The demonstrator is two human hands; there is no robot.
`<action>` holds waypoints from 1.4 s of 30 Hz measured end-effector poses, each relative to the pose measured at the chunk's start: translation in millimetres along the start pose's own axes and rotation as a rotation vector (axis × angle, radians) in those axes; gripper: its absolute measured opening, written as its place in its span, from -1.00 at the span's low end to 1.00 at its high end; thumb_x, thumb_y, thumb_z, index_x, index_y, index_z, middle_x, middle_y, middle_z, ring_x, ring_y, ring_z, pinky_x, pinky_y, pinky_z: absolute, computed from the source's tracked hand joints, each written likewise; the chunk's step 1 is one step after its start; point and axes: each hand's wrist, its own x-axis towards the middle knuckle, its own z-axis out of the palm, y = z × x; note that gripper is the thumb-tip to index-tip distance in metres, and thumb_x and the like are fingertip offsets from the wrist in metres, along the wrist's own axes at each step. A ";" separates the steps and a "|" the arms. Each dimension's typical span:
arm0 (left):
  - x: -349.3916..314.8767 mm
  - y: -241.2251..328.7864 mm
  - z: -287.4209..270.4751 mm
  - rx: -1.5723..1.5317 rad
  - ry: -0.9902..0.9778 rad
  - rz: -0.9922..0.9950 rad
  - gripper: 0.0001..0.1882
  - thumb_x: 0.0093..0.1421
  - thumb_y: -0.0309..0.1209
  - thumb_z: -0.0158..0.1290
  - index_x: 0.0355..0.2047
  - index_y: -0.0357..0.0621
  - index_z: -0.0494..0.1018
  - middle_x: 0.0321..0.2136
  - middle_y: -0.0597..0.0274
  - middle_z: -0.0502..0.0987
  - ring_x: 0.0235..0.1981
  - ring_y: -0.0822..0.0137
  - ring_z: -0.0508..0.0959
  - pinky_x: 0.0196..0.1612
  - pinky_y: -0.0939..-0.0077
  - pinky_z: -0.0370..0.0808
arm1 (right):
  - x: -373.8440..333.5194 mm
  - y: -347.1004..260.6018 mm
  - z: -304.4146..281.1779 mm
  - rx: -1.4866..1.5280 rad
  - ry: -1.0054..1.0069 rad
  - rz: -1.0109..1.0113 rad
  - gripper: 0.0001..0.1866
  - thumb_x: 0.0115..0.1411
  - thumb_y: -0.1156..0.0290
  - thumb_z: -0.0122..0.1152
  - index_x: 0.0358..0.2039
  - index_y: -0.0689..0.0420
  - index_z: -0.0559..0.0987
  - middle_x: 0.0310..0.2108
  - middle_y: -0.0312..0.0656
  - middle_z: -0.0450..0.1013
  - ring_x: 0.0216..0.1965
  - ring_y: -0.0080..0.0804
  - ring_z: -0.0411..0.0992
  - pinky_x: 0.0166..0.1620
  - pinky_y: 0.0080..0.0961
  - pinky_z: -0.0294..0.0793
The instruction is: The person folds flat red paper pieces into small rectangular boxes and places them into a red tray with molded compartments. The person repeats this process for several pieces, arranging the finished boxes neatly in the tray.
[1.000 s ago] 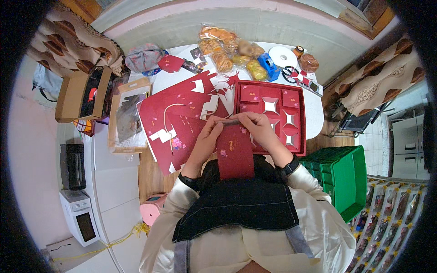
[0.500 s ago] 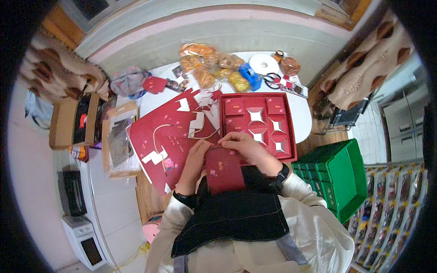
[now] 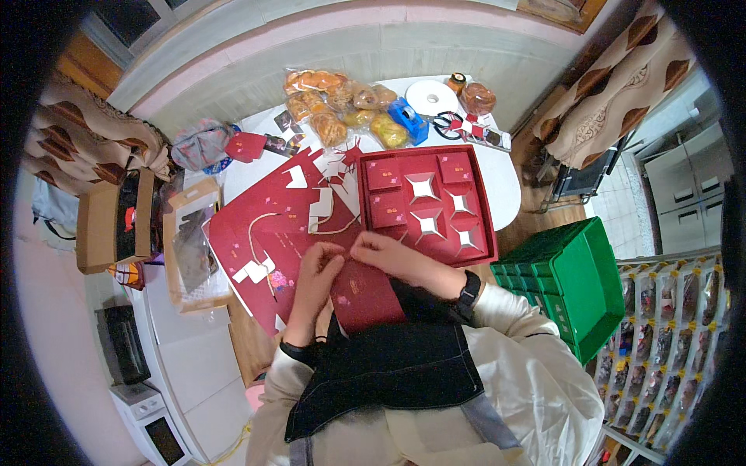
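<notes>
Close together over the table's near edge, my left hand [image 3: 317, 268] and my right hand [image 3: 381, 252] both have their fingers bent and pinched. What the fingertips hold, if anything, is too small to make out. Just below them a dark red printed cardboard piece [image 3: 364, 297] stands against my black apron, its upper edge partly behind my hands. To the right lies a red box [image 3: 493, 233] with compartments; some hold small red boxes [image 3: 384, 175], others show white square openings [image 3: 421, 186]. Large red printed sheets [image 3: 241, 225] lie to the left, with white cut-outs and cord [image 3: 252, 233] on them.
Bagged bread [image 3: 315, 81], a blue tape dispenser [image 3: 407, 120], a white roll [image 3: 432, 99], black-handled scissors [image 3: 446, 124] and a phone [image 3: 497, 140] line the table's far side. A green crate [image 3: 579, 287] stands right, an open cardboard box [image 3: 105, 225] left.
My hands have moved slightly apart, with the left one shifting left. Less of the red piece's upper part shows clearly, and the whole view has shifted a little.
</notes>
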 end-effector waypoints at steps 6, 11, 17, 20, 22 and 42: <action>12.9 31.5 -6.5 -0.595 -0.149 -0.167 -0.76 0.32 -0.34 -0.02 -0.05 -0.13 0.42 -0.15 0.30 0.45 -0.11 0.45 0.44 -0.02 0.58 0.36 | 19.7 -44.8 -14.6 -0.516 0.065 -0.511 -0.81 0.25 0.35 0.11 -0.33 0.23 0.44 -0.31 -0.09 0.43 -0.21 -0.28 0.41 -0.12 -0.39 0.39; 36.7 1.4 -1.1 -0.286 -0.111 -0.006 -0.70 0.33 -0.40 -0.03 0.04 -0.18 0.34 -0.10 0.23 0.44 -0.04 0.42 0.41 0.02 0.58 0.35 | 28.2 -22.6 -28.3 -0.344 0.137 -0.439 -0.81 0.26 0.32 0.13 -0.27 0.21 0.48 -0.32 -0.16 0.43 -0.20 -0.37 0.41 -0.11 -0.44 0.39; 38.8 31.3 14.4 -0.092 -0.100 0.366 -0.34 0.23 -0.53 0.07 0.29 -0.10 0.05 0.17 0.07 0.21 0.15 0.29 0.31 0.18 0.40 0.30 | 6.3 -50.1 -20.6 -0.094 0.265 -0.231 -0.86 0.35 0.36 0.01 -0.20 0.13 0.49 -0.34 -0.38 0.39 -0.30 -0.62 0.31 -0.21 -0.62 0.34; 23.5 35.1 12.8 0.079 -0.102 0.447 -0.25 0.22 -0.54 0.05 0.33 -0.07 -0.08 0.21 0.06 0.15 0.18 0.23 0.30 0.19 0.32 0.31 | 0.8 -30.9 -25.1 -0.282 0.159 -0.579 -0.85 0.34 0.40 0.01 -0.16 0.13 0.50 -0.32 -0.38 0.41 -0.28 -0.62 0.34 -0.18 -0.63 0.35; 12.8 29.9 8.7 0.006 -0.194 0.416 -0.28 0.23 -0.55 0.02 0.32 -0.12 -0.08 0.23 0.07 0.12 0.17 0.22 0.30 0.19 0.30 0.32 | -18.5 -47.0 -22.5 -0.170 0.070 -0.265 -0.83 0.32 0.46 0.01 -0.13 0.15 0.51 -0.23 -0.32 0.42 -0.12 -0.54 0.36 -0.02 -0.57 0.32; -5.3 49.5 1.1 -0.013 -0.350 0.471 -0.18 0.11 -0.56 0.12 0.32 -0.11 -0.03 0.32 0.06 0.03 0.28 0.09 0.23 0.26 0.25 0.26 | -32.3 -38.4 -22.9 -0.111 0.042 -0.366 -0.93 0.24 0.55 0.12 -0.25 0.16 0.49 -0.17 -0.32 0.41 -0.25 -0.64 0.33 -0.20 -0.68 0.32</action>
